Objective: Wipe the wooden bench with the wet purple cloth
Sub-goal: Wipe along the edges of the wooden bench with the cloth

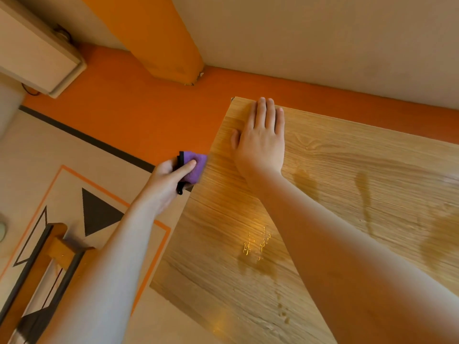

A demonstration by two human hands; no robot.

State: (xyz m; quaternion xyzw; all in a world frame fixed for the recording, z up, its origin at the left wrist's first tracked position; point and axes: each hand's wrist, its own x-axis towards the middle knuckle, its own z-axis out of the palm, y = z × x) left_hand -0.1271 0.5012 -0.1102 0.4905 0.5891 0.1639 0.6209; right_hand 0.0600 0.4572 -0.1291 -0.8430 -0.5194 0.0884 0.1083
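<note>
The wooden bench [347, 184] fills the right half of the head view, its light grain marked by wet streaks and a few drops. My left hand [167, 181] grips the folded purple cloth [195, 167], which has a black edge, and holds it against the bench's left side edge. My right hand [260, 142] lies flat on the bench top near its far left corner, fingers straight and together, pointing toward the wall.
An orange wall band [149, 112] runs behind the bench, with an orange pillar [159, 36] above it. The floor [62, 157] at left has orange lines and a dark triangle. A wooden frame piece [59, 249] lies at the lower left.
</note>
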